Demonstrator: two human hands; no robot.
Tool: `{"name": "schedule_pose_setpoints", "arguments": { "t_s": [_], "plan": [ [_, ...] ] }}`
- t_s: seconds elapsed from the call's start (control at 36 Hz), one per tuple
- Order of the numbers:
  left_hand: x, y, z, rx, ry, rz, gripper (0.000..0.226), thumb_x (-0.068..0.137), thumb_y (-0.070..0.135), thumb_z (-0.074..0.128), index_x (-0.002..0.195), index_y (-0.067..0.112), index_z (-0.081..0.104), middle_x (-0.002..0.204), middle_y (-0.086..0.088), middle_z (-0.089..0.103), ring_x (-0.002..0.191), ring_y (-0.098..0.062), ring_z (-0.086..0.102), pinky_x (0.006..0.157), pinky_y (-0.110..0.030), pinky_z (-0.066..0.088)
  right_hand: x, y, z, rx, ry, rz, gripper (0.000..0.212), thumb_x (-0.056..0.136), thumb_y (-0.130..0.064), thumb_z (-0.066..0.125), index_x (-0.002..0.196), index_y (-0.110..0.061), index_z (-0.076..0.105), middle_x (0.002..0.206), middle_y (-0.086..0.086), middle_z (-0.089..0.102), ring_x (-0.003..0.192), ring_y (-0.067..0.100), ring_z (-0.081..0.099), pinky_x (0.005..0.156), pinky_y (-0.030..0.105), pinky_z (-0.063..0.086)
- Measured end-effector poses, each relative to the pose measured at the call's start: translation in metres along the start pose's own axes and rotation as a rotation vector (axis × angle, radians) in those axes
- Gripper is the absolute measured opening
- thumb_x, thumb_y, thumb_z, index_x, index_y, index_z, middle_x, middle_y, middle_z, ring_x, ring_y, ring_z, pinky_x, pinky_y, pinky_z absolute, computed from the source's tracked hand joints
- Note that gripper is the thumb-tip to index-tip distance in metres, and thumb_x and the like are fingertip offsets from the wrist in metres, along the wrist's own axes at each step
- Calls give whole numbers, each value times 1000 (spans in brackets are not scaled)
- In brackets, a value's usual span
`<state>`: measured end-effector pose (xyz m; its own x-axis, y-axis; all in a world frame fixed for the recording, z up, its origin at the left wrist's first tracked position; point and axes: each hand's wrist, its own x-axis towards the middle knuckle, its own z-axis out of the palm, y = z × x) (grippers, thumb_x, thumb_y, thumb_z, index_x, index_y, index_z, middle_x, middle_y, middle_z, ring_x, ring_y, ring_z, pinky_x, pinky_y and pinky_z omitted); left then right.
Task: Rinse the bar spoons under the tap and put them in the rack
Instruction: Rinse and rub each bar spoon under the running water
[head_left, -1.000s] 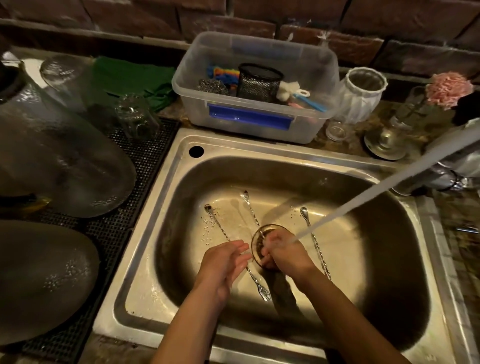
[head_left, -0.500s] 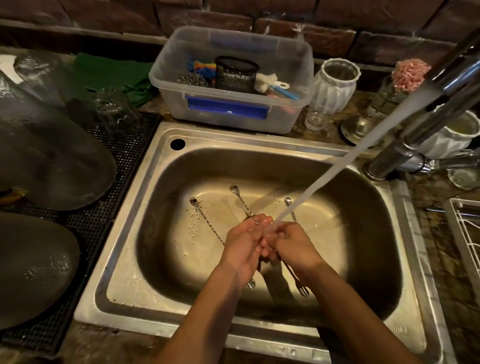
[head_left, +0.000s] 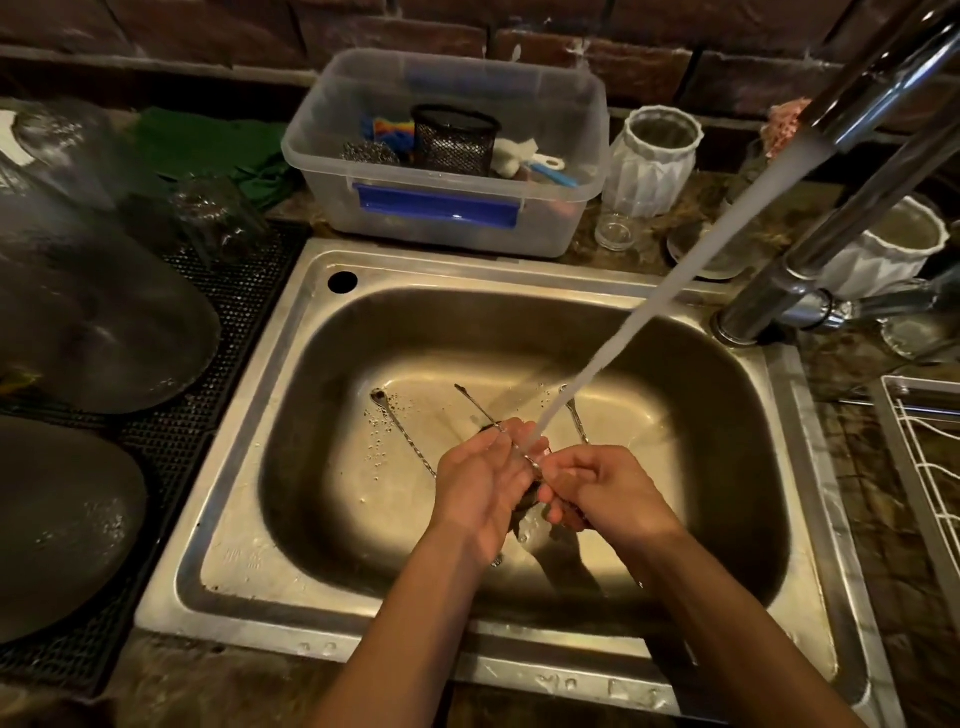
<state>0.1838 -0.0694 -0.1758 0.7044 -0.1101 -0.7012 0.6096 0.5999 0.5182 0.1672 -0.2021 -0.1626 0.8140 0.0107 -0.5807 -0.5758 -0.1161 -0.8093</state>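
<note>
Three bar spoons are in the steel sink (head_left: 270, 467). The left spoon (head_left: 397, 434) lies flat on the sink floor, and the right spoon (head_left: 574, 415) lies beside the water stream (head_left: 675, 270). The middle spoon (head_left: 475, 408) runs from the sink floor up between my hands. My left hand (head_left: 483, 488) curls against its stem and my right hand (head_left: 597, 488) pinches it, both over the drain with the water falling on my fingers. The tap (head_left: 769, 312) stands at the sink's right rear corner. A white wire rack (head_left: 924, 467) shows at the right edge.
A clear plastic tub (head_left: 447, 208) with scrubbers and a black mesh cup sits behind the sink. White ribbed vases (head_left: 649, 161) and small glasses stand at the back right. Dark plates (head_left: 78, 312) and upturned glasses rest on a black mat (head_left: 171, 441) to the left.
My hands have come together over the drain and closed around the middle spoon under the water. My view has shifted right, bringing the tap and the rack into sight.
</note>
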Motion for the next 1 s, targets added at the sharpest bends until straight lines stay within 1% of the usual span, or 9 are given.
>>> {"name": "schedule_pose_setpoints", "arguments": {
  "t_s": [0.06, 0.17, 0.25, 0.36, 0.53, 0.69, 0.86, 0.94, 1.0],
  "plan": [
    [-1, -2, 2, -46, 3, -7, 22, 102, 0, 44, 111, -5, 63, 108, -27, 71, 97, -32, 70, 94, -46, 55, -3, 2, -4, -4, 13, -1, 14, 95, -2, 56, 90, -1, 69, 66, 9, 66, 54, 17, 56, 50, 29, 38],
    [-5, -4, 6, -117, -4, -17, 21, 101, -2, 45, 110, -7, 64, 92, -21, 75, 84, -27, 75, 85, -40, 60, -10, 5, -9, -56, 60, -17, 17, 90, 3, 56, 81, -4, 69, 62, 7, 66, 55, 20, 57, 49, 30, 40],
    [-7, -3, 6, -150, 1, -12, 22, 100, -4, 46, 114, -9, 61, 95, -24, 75, 84, -29, 76, 79, -39, 62, -15, 5, -12, -55, 73, -16, 20, 88, 5, 57, 77, -7, 69, 62, 8, 66, 55, 22, 56, 50, 31, 40],
    [-10, -2, 6, -179, 7, -8, 22, 99, -5, 45, 115, -11, 60, 103, -28, 71, 85, -29, 76, 70, -38, 63, -23, 3, -16, -134, 60, -26, 17, 89, 1, 58, 80, -8, 70, 62, 8, 67, 48, 14, 57, 53, 31, 43],
    [-15, -5, 5, -94, -15, 27, 22, 101, -2, 44, 102, -6, 66, 80, -18, 74, 70, -24, 74, 66, -33, 62, -31, 6, -23, -138, 35, -29, 10, 91, -4, 61, 85, -6, 68, 67, 10, 68, 54, 20, 59, 48, 28, 41],
    [-19, -9, 6, -129, -24, 33, 23, 100, -1, 44, 114, -8, 62, 93, -22, 66, 81, -27, 70, 67, -33, 62, -38, 10, -32, -204, 17, -29, 11, 92, -9, 62, 84, -12, 69, 67, 6, 71, 53, 19, 61, 42, 22, 42],
    [-22, -9, 5, -161, -57, 36, 17, 99, 0, 47, 108, -7, 60, 85, -20, 69, 77, -27, 71, 72, -37, 63, -52, 6, -39, -199, -32, -25, 15, 95, -11, 60, 84, -7, 69, 57, -1, 67, 47, 12, 58, 42, 17, 43],
    [-23, -9, 4, -137, -73, 45, 19, 99, 1, 49, 114, -2, 59, 89, -21, 67, 77, -27, 70, 74, -36, 63, -59, 5, -43, -195, -45, -15, 15, 96, -9, 58, 86, -4, 68, 51, -3, 64, 40, 8, 54, 41, 15, 40],
    [-23, -9, 4, -125, -90, 47, 17, 98, 1, 51, 110, -1, 61, 93, -21, 66, 80, -28, 69, 78, -37, 62, -63, 4, -44, -197, -54, -12, 15, 97, -11, 58, 88, -3, 67, 50, -4, 63, 38, 8, 51, 39, 16, 38]
  ]
}}
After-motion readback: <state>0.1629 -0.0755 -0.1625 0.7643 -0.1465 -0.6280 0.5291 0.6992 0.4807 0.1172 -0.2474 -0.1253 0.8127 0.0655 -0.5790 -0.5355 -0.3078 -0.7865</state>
